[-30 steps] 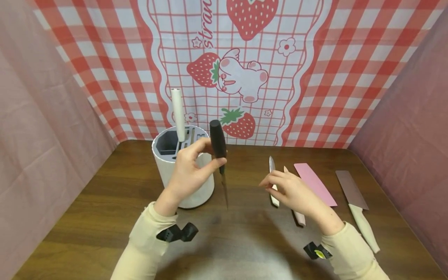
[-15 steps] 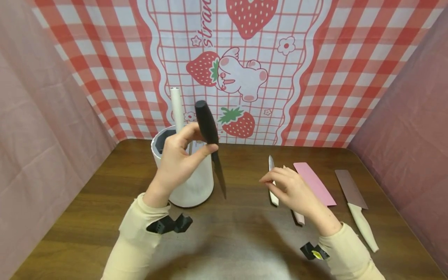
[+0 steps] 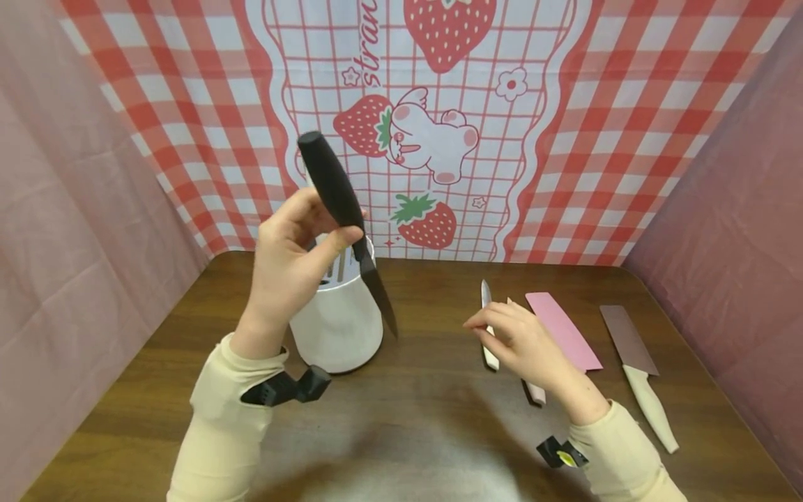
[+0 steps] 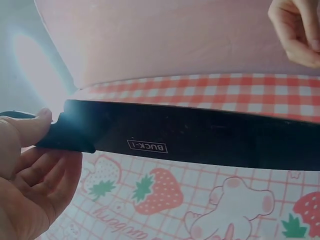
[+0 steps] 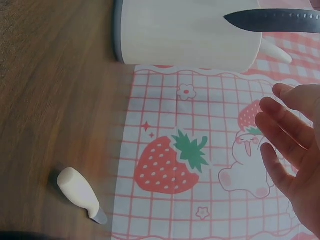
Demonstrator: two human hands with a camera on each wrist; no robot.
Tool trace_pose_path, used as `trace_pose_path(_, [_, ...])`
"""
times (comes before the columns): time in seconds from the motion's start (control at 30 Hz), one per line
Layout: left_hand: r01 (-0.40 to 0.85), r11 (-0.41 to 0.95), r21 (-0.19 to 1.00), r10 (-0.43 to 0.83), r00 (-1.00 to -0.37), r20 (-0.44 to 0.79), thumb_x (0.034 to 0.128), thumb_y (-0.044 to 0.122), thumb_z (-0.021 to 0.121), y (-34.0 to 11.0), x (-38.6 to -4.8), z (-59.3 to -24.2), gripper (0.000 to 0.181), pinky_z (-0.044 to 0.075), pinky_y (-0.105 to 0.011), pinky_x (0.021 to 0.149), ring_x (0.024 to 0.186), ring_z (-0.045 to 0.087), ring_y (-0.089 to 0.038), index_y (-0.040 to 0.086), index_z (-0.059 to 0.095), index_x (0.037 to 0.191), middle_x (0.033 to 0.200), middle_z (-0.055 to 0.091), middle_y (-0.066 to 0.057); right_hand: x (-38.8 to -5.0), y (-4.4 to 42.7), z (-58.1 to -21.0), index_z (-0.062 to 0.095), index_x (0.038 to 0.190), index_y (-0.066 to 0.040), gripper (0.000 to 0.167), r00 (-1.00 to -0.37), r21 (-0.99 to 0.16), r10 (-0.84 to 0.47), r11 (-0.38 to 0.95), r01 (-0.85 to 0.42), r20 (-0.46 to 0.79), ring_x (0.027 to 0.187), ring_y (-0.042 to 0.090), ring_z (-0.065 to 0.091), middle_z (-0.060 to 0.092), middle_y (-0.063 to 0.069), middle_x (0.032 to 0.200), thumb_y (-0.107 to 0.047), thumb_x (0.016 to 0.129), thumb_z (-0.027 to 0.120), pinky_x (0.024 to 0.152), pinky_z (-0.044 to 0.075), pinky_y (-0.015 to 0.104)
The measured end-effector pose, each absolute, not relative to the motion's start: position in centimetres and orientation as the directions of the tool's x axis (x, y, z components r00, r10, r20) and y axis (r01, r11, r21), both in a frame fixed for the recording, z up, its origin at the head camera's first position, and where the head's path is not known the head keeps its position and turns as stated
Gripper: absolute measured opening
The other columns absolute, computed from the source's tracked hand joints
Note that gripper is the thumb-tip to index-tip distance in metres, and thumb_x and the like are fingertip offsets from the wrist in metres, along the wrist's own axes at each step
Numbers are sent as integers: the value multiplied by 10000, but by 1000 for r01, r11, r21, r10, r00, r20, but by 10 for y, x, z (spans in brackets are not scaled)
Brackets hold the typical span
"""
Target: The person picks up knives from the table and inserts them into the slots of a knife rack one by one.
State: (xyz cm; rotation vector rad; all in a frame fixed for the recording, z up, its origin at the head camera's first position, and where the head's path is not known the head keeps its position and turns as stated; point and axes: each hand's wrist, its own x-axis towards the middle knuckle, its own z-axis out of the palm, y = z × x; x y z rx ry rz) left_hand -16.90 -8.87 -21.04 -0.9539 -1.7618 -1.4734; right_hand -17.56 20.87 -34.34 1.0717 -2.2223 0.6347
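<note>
Black-handled knife [image 3: 341,199] pinched handle-up in left hand [image 3: 279,268], likely keeping grip clear of blade [image 3: 379,293]; right hand [image 3: 523,343] relaxed, holding nothing, near white-handled paring knife [image 3: 491,359].

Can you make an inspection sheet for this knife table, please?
Surface: brown wood-grain table.
Job's things: long dark-bladed knife with black handle, held tip-down outside the round white holder; white rod-like handle pokes from the holder; small white-handled knife and broad cream-handled cleaver lie on the right; pale pink handle, partly hidden.
Clutter: perhaps the flat pink rectangular piece; purpose unclear.
Grips: left grip, a bare hand, holds the dark-bladed knife; right grip, also bare, is empty.
Cables: nothing seen.
Surroundings: red-and-white strawberry-print cloth behind; plain pink cloth at both sides.
</note>
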Motion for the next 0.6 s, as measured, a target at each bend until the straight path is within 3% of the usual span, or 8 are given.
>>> trace_pose_path(0.23, [872, 80, 483, 59, -488, 871, 753, -8, 689, -96, -169, -202, 291, 523, -248, 698, 710, 606, -125, -118, 567, 993, 881, 651, 66, -176, 208, -342, 660, 887, -157, 248, -504, -155, -528, 569, -807, 684, 748, 86, 557, 645, -75, 847, 11, 708, 698, 820, 434, 524])
trace_pose_path(0.6, [885, -49, 463, -78, -466, 881, 750, 39, 700, -102, -165, -191, 308, 516, -249, 684, 812, 644, -201, -107, 586, 996, 865, 665, -51, -177, 208, -345, 658, 897, -174, 269, -525, -182, -509, 577, -796, 682, 737, 72, 549, 651, -62, 831, 13, 708, 700, 846, 419, 580])
